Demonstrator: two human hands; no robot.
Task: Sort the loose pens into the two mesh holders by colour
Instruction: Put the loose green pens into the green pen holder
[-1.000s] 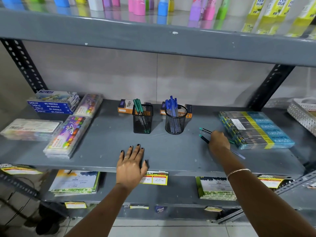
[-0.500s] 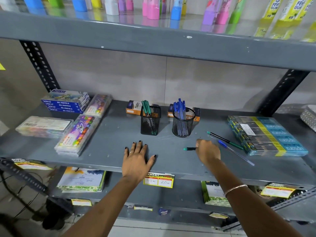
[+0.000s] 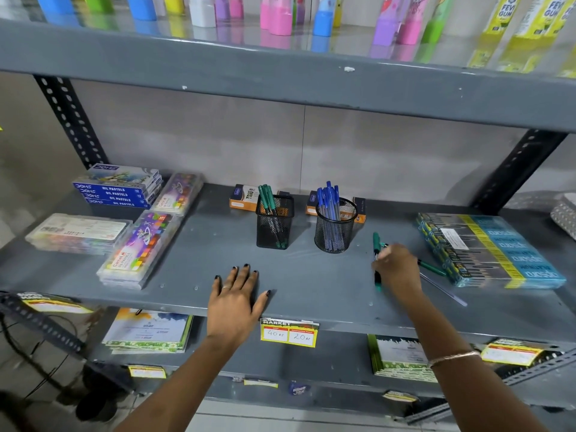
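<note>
The right hand point(image 3: 396, 269), which half a second ago held a green pen point(image 3: 377, 260) pointing left, is now back to the right beside the loose pens, the pen nearly upright.

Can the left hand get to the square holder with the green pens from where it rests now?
Probably yes. The left hand lies flat at the shelf's front edge, and only bare shelf lies between it and the square holder. Whether its reach suffices can't be judged for sure.
</note>
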